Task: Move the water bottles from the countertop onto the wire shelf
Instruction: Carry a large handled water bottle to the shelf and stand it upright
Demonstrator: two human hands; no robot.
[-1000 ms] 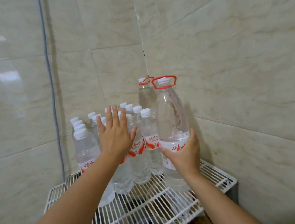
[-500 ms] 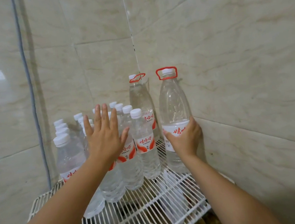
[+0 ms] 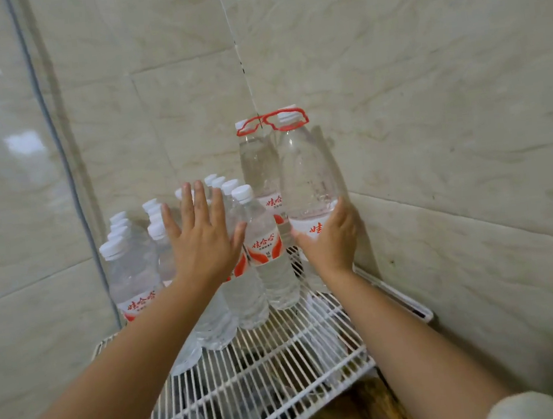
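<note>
Fingers of the right hand (image 3: 331, 237) are curling round the large bottle (image 3: 306, 178) standing on the wire shelf (image 3: 285, 356). Left hand (image 3: 203, 241) is pressing flat, fingers spread, against the small bottles (image 3: 265, 245).

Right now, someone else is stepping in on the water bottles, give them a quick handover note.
Left hand: open, fingers spread, flat against the small bottles.
Right hand: grip around the big bottle at its label, by the right wall.
Second big bottle stands behind it in the corner.
Done: every bottle in view is on the wire shelf.
Left: let go of the big bottle; countertop is out of view, so check it.
</note>
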